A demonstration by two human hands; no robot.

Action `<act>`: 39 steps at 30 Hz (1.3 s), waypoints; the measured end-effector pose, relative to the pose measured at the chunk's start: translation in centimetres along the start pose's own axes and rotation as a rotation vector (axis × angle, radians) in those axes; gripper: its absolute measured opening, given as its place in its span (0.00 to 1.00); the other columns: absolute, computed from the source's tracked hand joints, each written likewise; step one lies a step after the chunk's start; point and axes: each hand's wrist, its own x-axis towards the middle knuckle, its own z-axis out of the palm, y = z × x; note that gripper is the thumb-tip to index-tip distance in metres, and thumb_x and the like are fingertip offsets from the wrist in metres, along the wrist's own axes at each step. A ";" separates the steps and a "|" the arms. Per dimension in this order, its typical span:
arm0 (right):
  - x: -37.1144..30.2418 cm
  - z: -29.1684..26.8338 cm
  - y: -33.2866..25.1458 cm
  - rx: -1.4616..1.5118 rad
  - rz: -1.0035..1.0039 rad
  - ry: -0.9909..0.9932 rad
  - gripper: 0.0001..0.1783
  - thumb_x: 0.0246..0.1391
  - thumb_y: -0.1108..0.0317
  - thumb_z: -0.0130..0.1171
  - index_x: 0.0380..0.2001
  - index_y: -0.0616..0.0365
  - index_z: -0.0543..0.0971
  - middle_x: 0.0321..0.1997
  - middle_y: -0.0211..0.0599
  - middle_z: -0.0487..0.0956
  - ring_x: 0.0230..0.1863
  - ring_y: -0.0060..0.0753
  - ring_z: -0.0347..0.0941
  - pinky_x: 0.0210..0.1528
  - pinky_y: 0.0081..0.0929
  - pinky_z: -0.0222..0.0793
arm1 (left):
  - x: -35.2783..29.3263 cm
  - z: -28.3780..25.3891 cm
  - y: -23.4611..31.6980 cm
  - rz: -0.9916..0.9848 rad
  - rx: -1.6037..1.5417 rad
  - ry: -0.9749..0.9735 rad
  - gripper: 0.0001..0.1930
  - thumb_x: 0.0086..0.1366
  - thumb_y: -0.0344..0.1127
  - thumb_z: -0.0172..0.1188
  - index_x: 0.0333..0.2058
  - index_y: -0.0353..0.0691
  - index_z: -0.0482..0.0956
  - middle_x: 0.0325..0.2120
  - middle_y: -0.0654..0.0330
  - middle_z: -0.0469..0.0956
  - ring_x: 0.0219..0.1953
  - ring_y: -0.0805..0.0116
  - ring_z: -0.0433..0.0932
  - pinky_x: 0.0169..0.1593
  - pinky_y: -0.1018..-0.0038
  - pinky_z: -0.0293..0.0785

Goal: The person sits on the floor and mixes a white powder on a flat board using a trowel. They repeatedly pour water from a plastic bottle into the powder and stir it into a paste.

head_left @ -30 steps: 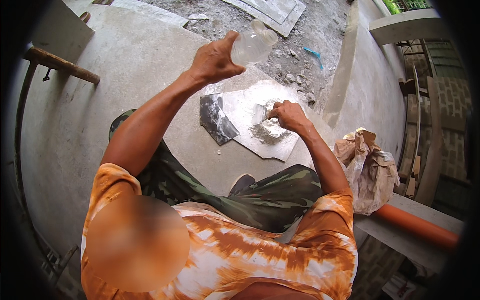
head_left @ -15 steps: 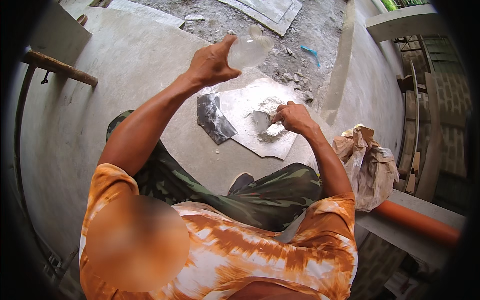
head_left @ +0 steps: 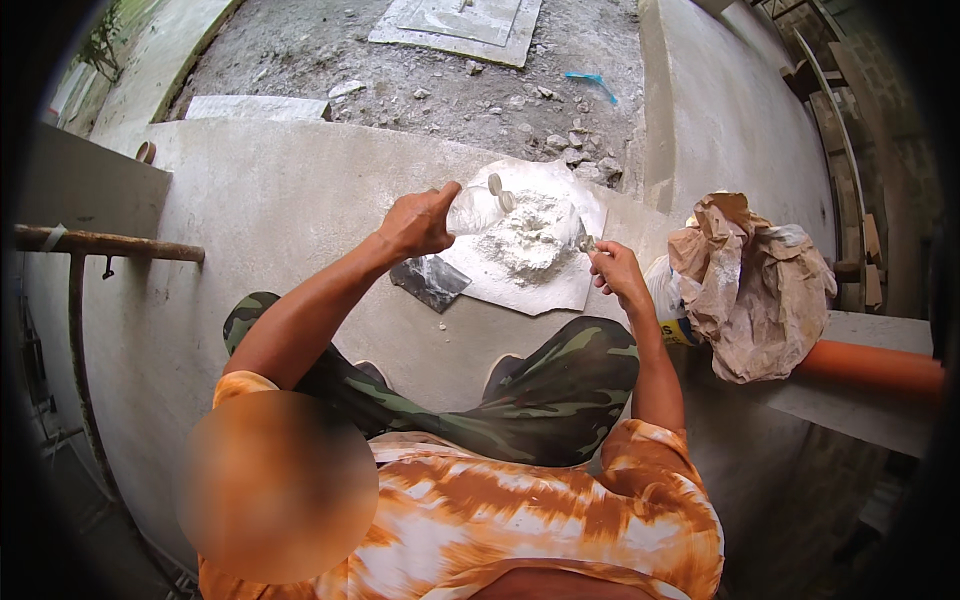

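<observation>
My left hand (head_left: 420,224) is closed around a clear plastic bottle (head_left: 474,213), tilted so that its mouth end points at the heap of white powder (head_left: 535,240). Whether liquid is coming out, I cannot tell. The heap lies on a pale flat board (head_left: 530,296) on the concrete. At the board's right side my right hand (head_left: 618,270) grips a putty knife (head_left: 586,241), its blade seen nearly edge-on beside the powder. A dark marbled tile piece (head_left: 432,281) lies at the board's left edge, below my left hand.
A crumpled brown paper bag (head_left: 750,295) stands at the right, near an orange pipe (head_left: 870,366). A rusty metal bar (head_left: 120,243) juts in from the left. Beyond the concrete lie rubble (head_left: 585,160), a blue strip (head_left: 595,84) and a flat slab (head_left: 455,40).
My left hand has brought the bottle down and tipped it toward the powder. My right hand has drawn the putty knife out of the heap to its right side. The view has shifted.
</observation>
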 end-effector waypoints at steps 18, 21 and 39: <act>2.8 5.7 3.3 -0.233 -0.392 0.247 0.28 0.58 0.58 0.55 0.56 0.68 0.77 0.52 0.62 0.81 0.58 0.63 0.75 0.59 0.46 0.70 | 4.0 7.6 0.9 -0.062 0.347 -0.277 0.12 0.60 0.30 0.56 0.42 0.37 0.71 0.26 0.44 0.83 0.31 0.44 0.84 0.36 0.52 0.81; 0.5 5.2 1.7 -0.408 -0.291 0.092 0.25 0.60 0.59 0.53 0.55 0.65 0.78 0.51 0.63 0.81 0.54 0.64 0.77 0.57 0.47 0.72 | 4.3 8.1 1.6 -0.049 0.349 -0.275 0.12 0.60 0.30 0.56 0.42 0.37 0.71 0.26 0.44 0.82 0.31 0.44 0.84 0.36 0.53 0.81; 1.2 6.8 2.1 -0.233 -0.379 0.280 0.20 0.60 0.62 0.51 0.48 0.64 0.79 0.44 0.65 0.82 0.47 0.70 0.77 0.53 0.53 0.72 | 5.1 7.6 1.3 -0.069 0.374 -0.209 0.12 0.58 0.30 0.58 0.42 0.36 0.72 0.26 0.43 0.83 0.30 0.42 0.84 0.34 0.53 0.81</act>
